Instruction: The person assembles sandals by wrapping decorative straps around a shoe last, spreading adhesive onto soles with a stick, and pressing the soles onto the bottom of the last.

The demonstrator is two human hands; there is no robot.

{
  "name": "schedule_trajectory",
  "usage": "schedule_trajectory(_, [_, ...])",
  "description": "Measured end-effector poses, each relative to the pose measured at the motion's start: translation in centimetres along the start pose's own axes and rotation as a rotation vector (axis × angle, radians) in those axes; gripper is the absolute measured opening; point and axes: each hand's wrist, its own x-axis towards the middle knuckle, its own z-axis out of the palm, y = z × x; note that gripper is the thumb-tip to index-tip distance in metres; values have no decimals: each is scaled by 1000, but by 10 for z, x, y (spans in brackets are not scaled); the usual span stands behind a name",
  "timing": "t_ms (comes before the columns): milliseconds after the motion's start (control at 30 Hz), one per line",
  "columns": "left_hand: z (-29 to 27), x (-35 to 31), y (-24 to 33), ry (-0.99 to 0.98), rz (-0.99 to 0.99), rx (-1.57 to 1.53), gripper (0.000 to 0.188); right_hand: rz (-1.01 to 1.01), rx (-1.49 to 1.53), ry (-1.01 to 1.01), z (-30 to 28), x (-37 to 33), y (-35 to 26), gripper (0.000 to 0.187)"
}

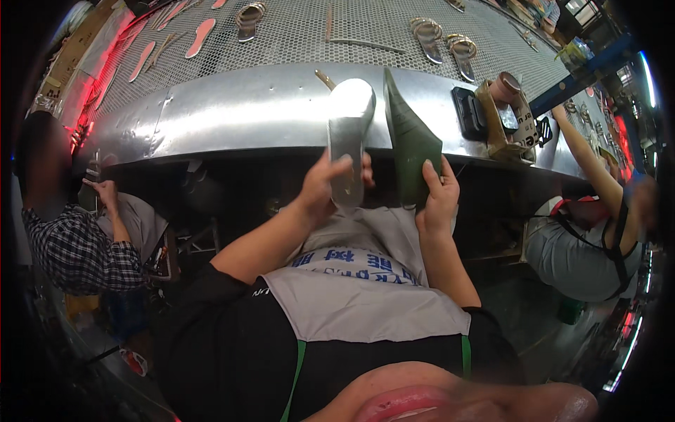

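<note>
Left grip [323, 184] was closed on a grey sole [346, 144], thumb flat on the near face, fingers round its far side; right grip [441, 193] pinched a dark green piece [413, 137] near its lower right edge, thumb on top. Both things were held up between the person's apron [369, 306] and the desk [232, 116]. Sole's long axis ran nearly straight away from the body, wide bright end outward, narrower end at the apron. Green piece also ran lengthwise outward, its pointed tip leaning left, a broad corner sticking out right.

Most fingers were hidden behind the two things; glare washed out the sole's bright end, and its lower end was a bit blurred. Brown strip [325, 79] beyond the sole was partly covered, kind unclear. Dark under the desk edge, detail lost.

Gap between sole and green piece was narrow at the top, wider lower down. Bare metal rim stretched left of the sole; on the right, a black case [469, 114] and a cardboard box [508, 126] bounded the room.
</note>
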Motion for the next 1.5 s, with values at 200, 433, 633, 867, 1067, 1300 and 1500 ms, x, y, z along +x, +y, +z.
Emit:
schedule_trajectory(200, [-26, -1, 34, -151, 80, -464, 51, -20, 36, 9, -2, -1, -4, 26])
schedule_trajectory(433, [-56, -17, 48, -17, 171, -241, 38, 36, 4, 35, -11, -8, 3, 30])
schedule_trajectory(633, [-23, -41, 47, 483, 161, 404, 31, -31, -70, 34, -8, -5, 6, 38])
schedule_trajectory(867, [-44, -43, 54, 492, 145, 281, 37, -129, -371, -234, 40, 45, 4, 48])
schedule_trajectory(1067, [-60, -36, 71, 285, 279, 169, 37, -545, -1109, -380, 91, 103, 36, 51])
schedule_trajectory(1300, [-44, -41, 85, 42, 324, 278, 44, -221, -567, -284, 61, 116, 34, 51])
schedule_trajectory(1500, [38, -9, 12, 100, 153, -103, 41, -492, -701, -140, 46, -29, -15, 48])
